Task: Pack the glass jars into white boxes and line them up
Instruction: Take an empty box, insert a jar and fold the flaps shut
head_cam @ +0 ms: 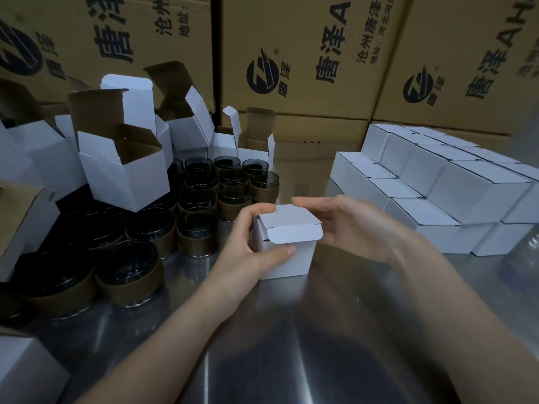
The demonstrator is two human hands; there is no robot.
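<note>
A small white box (pixel 294 255) stands on the steel table (pixel 291 345) in the middle, its lid folded down with the tuck flap lying outside the front wall. My left hand (pixel 250 243) grips its left side, thumb on the front face and fingers over the top edge. My right hand (pixel 347 225) is against its right side, fingers stretched along the back of the lid. Several dark glass jars (pixel 198 196) with brown bands stand to the left. Closed white boxes (pixel 437 182) sit lined up in rows and stacked at the right.
A heap of open white boxes (pixel 125 167) rises at the back left above the jars. Large printed brown cartons (pixel 306 53) form a wall behind. Another white box (pixel 26 371) sits at the lower left corner. A clear plastic object (pixel 522 258) is at the right edge.
</note>
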